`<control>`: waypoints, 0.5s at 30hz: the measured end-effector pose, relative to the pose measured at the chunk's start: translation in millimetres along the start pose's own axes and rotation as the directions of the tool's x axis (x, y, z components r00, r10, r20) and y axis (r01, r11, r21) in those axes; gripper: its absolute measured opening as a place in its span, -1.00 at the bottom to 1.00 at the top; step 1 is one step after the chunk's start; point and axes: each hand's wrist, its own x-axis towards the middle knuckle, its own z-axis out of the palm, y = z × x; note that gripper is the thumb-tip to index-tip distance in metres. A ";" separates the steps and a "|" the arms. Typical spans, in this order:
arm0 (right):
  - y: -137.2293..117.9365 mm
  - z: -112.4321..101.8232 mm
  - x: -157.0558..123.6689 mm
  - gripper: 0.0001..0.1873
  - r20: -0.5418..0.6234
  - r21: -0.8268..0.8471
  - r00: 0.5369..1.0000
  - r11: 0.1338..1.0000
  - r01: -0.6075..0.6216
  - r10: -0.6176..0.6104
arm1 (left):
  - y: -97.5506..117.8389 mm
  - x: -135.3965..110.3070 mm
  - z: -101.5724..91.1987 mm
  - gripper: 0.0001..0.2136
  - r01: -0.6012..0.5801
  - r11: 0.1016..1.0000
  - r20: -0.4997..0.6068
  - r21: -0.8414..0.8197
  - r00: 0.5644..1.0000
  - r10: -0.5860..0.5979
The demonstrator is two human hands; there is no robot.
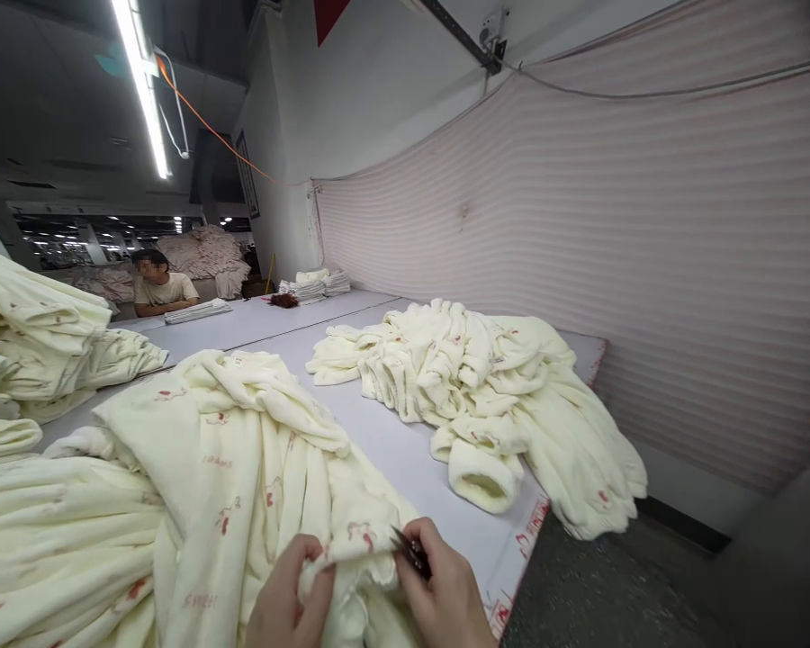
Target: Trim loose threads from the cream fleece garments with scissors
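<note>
At the near edge of the desk (405, 450), two hands are working on one cream garment (256, 468) printed with small red figures, which is lying draped toward the person. The left hand (287, 598) is pinching a fold of its hem between thumb and fingers. The right hand (445, 598) is gripping one small pair of dark snips (409, 549), their tips touching that same fold. Three more heaps of like garments are lying around: a low heap (54, 531) just left, a tall stack (33, 351) beyond it, and a loose pile (486, 387) spreading over the desk's right corner. Far back, one co-worker (155, 288) is sitting.
</note>
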 end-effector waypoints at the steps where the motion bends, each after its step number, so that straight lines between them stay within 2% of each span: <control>1: 0.4 -2.4 -1.1 -0.82 0.040 0.028 0.999 1.000 -0.008 0.007 | 3.4 1.8 -1.4 -0.74 -0.028 0.999 -0.073 0.041 0.997 0.031; 4: 3.7 -16.1 -3.1 -0.78 0.206 0.222 0.976 0.968 -0.116 0.070 | 9.6 7.6 -9.7 -0.71 -0.070 0.994 -0.186 -0.083 0.981 0.053; 6: 8.6 -26.9 -5.6 -0.78 0.240 0.245 0.964 0.954 -0.170 0.110 | 12.1 10.3 -15.4 -0.72 -0.077 0.981 -0.175 -0.175 0.983 0.046; 7: 11.5 -31.2 -7.4 -0.77 0.248 0.234 0.961 0.955 -0.184 0.124 | 13.4 11.0 -17.3 -0.73 -0.064 0.969 -0.128 -0.237 0.991 0.034; 9: 16.5 -35.9 -11.7 -0.74 0.268 0.240 0.954 0.949 -0.202 0.135 | 15.9 11.3 -17.6 -0.72 0.004 0.930 0.037 -0.368 0.999 0.010; 11: 17.8 -35.9 -15.5 -0.68 0.270 0.283 0.955 0.938 -0.199 0.121 | 17.5 10.8 -13.5 -0.72 0.106 0.877 0.209 -0.469 0.978 -0.007; 15: 7.3 -29.1 -18.7 -0.63 0.281 0.328 0.958 0.933 -0.146 0.051 | 12.7 9.3 2.2 -0.72 0.278 0.757 0.321 -0.591 0.942 -0.096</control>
